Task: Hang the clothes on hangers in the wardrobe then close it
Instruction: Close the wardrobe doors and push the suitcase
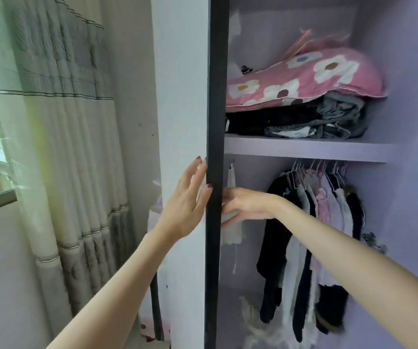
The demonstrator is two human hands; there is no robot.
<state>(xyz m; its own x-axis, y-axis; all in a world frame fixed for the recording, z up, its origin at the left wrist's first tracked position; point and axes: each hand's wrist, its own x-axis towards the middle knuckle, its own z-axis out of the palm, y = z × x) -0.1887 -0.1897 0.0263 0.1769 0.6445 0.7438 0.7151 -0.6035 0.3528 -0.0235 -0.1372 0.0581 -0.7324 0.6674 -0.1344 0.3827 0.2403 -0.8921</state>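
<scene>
Left hand [185, 207] fingers straight, spread, flat against dark door edge [214, 172]. Right hand [243, 205] reaches behind edge, fingers hidden, grasp unclear. Hung clothes [313, 222] right on rail, under shelf [303, 147], wardrobe open.

We see both arms reaching up from the lower frame; left hand [186, 200] centre frame, fingers straight and spread; right hand [247, 205] just right of it, fingers extended leftward, tips hidden.

No writing, label or number can be read anywhere (the frame is partly blurred).
</scene>
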